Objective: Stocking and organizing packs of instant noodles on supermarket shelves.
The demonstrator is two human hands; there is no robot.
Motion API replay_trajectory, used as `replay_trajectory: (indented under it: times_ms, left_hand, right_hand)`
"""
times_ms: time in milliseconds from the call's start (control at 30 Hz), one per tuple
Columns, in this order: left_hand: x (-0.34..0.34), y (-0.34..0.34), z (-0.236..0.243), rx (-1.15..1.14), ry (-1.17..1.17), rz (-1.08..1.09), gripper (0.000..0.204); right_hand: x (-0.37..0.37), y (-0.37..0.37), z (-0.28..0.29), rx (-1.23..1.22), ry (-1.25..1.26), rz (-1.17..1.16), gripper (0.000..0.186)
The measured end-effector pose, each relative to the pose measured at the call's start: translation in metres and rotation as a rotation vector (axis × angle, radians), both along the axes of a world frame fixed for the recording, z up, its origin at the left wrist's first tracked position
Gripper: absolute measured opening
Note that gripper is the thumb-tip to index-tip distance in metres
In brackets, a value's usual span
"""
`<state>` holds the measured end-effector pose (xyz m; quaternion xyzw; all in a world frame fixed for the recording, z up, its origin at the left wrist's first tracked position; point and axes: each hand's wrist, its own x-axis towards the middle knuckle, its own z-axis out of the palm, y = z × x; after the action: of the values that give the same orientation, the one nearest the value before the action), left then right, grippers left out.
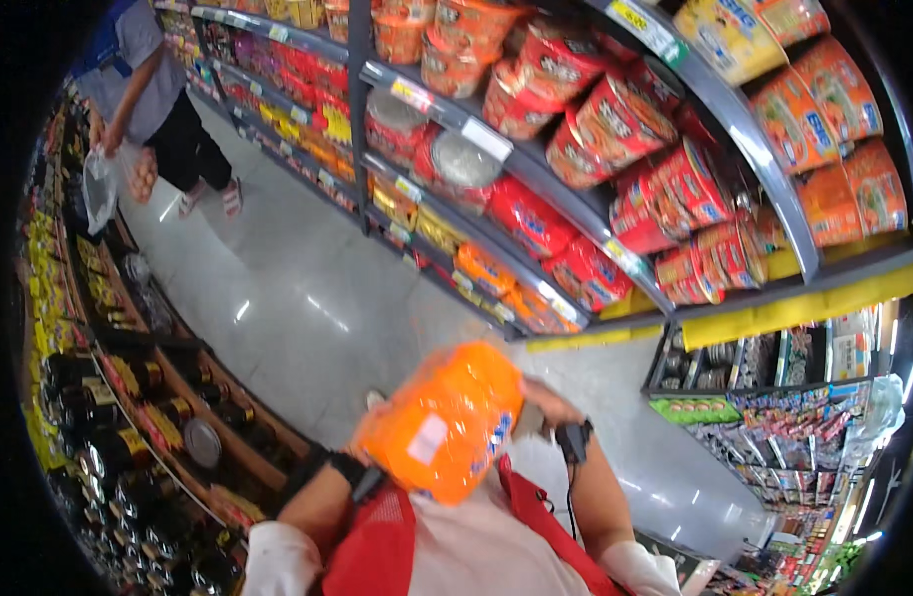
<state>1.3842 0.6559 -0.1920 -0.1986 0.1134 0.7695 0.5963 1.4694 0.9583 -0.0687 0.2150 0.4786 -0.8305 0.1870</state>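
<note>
Resting between both hands in front of the chest, the bulky pack in glossy orange plastic film (447, 417) is up in the air above the grey, shiny floor (278, 273), well apart from the shelves. The left hand (367, 435) presses on its left edge and the right hand (542, 404) on its right edge, so it is gripped from both sides. The fingers are mostly hidden by the pack or blurred, and I cannot tell whether they are spread or pressed together.

The pack looks light for its bulk, though its weight is a guess. The film is thin and wrinkled, likely soft at the surface and rather slippery, with shine on its folds. Its rounded, lumpy outline suggests contents that could crack or crumble under a hard squeeze. The best hold is probably broad and even: flat palms on the two sides, fingers beneath to carry the load. Pinching only loose film at a corner would risk a tear or a slip; pressing the middle of the front face seems likely to dent it.
</note>
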Motion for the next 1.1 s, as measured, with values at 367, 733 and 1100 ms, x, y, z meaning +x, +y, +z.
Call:
replay_trajectory:
  times_ms: [367,733,1100]
  left_hand:
    - [-0.03,0.006,-0.068,-0.158,-0.155,0.162,0.082]
    - [-0.117,0.131,-0.305,-0.436,0.169,0.089,0.056]
    - [-0.237,0.307,-0.335,-0.514,0.948,0.077,0.054]
  right_hand:
    - [0.02,-0.008,-0.147,0.145,-0.271,-0.156,0.043]
    - [-0.047,0.062,-0.314,0.406,-0.487,-0.191,0.045]
    - [-0.094,0.117,-0.367,0.292,-0.254,-0.679,0.053]
